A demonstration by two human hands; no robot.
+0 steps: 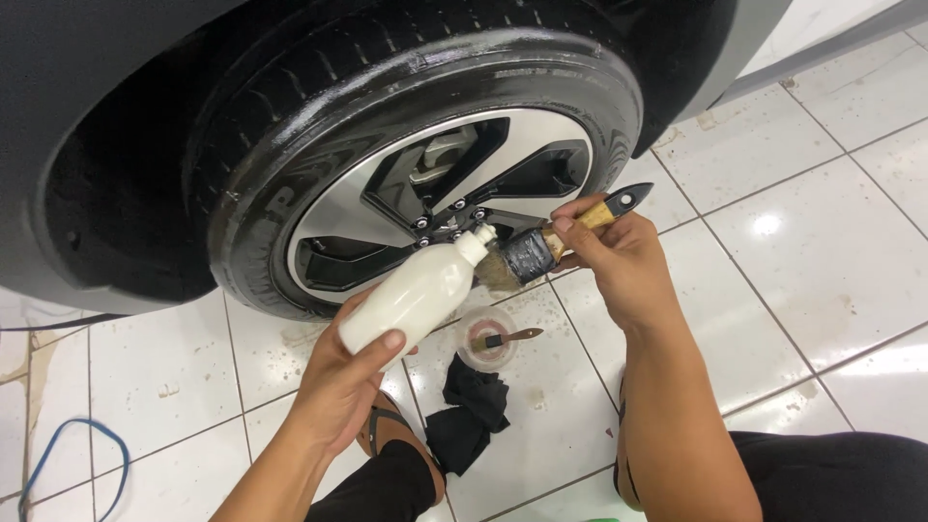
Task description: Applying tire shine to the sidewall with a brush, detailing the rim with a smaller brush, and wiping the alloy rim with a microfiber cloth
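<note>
Tilting white bottle [418, 298], nozzle up-right toward brush [541, 249].

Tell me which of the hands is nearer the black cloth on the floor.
Left. The left hand holds the white bottle beside the black cloth; the right hand is higher, near the wheel.

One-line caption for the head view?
Left hand tips a white bottle onto a brush held by the right hand beside a car wheel.

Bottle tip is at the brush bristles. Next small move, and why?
Probably a gentle squeeze by the left hand on the white bottle: its nozzle is tilted onto the bristles of the brush held by the right hand, and no liquid shows on them yet.
</note>
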